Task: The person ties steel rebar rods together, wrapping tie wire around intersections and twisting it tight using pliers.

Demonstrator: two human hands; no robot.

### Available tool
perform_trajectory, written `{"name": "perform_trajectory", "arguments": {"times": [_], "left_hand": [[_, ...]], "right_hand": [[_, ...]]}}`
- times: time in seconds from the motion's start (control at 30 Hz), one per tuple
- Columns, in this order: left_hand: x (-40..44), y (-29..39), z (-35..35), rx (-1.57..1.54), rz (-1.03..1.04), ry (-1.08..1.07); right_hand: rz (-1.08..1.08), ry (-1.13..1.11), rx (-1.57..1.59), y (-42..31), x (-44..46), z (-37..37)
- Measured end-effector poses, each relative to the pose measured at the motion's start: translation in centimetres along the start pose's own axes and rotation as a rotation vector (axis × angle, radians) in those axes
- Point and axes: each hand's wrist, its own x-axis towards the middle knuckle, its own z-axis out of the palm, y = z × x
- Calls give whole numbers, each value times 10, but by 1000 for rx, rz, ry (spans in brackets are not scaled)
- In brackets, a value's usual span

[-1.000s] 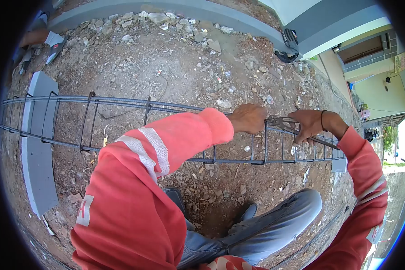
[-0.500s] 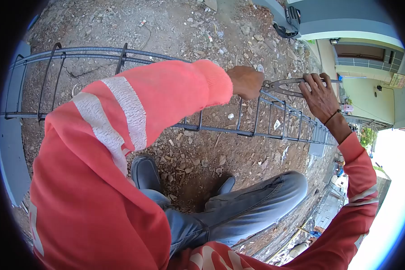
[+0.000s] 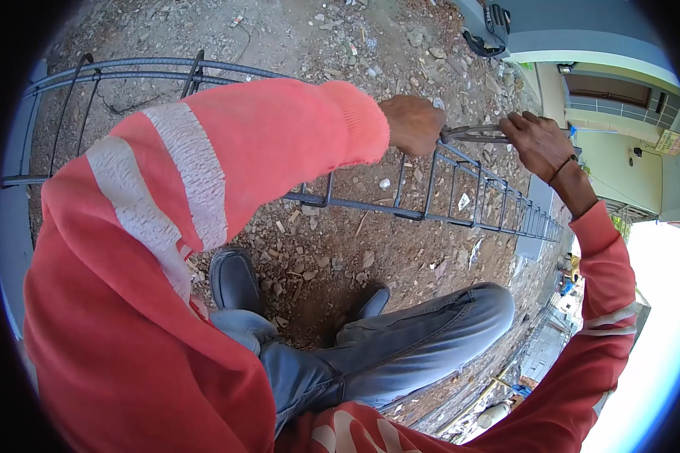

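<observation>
A long cage of steel rebar (image 3: pixel 370 205) with square stirrups runs across the view above the ground. My left hand (image 3: pixel 414 124) is closed around its upper bar; the fingers are mostly hidden behind the back of the hand. Right beside it, the jaws of a pair of metal pincers (image 3: pixel 472 134) meet the bar at a stirrup. My right hand (image 3: pixel 538 143) grips the ends of the pincers' handles, which lie close together. Whether a tie wire sits in the jaws cannot be made out.
Rubble and small stones cover the dirt ground (image 3: pixel 317 264) around my shoes (image 3: pixel 234 279). A dark backpack (image 3: pixel 491 30) lies by the grey wall at the top right. A grey support (image 3: pixel 535 219) stands under the cage's far end, near a green building (image 3: pixel 619 166).
The pincers' handles have come together as my right hand closed and turned over them. My left hand stays at the same spot on the cage. The view has shifted slightly.
</observation>
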Motion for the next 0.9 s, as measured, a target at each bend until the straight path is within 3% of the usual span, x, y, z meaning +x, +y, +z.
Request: {"name": "perform_trajectory", "arguments": {"times": [0.07, 0.13, 0.2, 0.27, 0.3, 0.37, 0.4, 0.5, 0.57, 0.67, 0.73, 0.8, 0.83, 0.87, 0.9], "left_hand": [[-1, 3, -1, 21, 16, 15], [1, 6, -3, 41, 36, 35], [3, 6, -3, 4, -8, 25], [3, 5, -5, -16, -27, 10], [3, 4, -6, -33, -34, -6], [2, 0, -2, -34, -24, -21], [2, -2, -2, -23, -12, -28], [5, -5, 10, -11, 26, -10], [2, 3, -3, 14, 28, -27], [3, 5, -4, 23, 13, -27], [4, 4, -2, 33, 1, -15], [1, 2, 0, 23, -15, -1], [1, 0, 0, 24, -20, 4], [3, -2, 1, 21, -34, -27], [6, -1, 1, 18, -44, -61]], "right_hand": [[-58, 97, 15, 2, -6, -10], [-19, -34, 94, 0, -10, -25], [-58, 0, 120, 3, -6, -31], [-58, -202, 336, 0, 1, -53], [-61, -203, 337, -2, 0, -48], [-47, -153, 640, -13, -10, -19], [58, -137, 834, -28, -19, 4], [141, 22, 981, -44, -28, 49], [94, -60, 923, -34, -28, 41], [277, -610, 1323, -9, -21, -20], [234, -664, 1271, -2, -14, -34], [163, -538, 912, -2, -8, -48], [125, -371, 621, -10, -13, -57], [126, -369, 620, -16, -18, -49], [92, -3, 296, -22, -23, -34]]}}
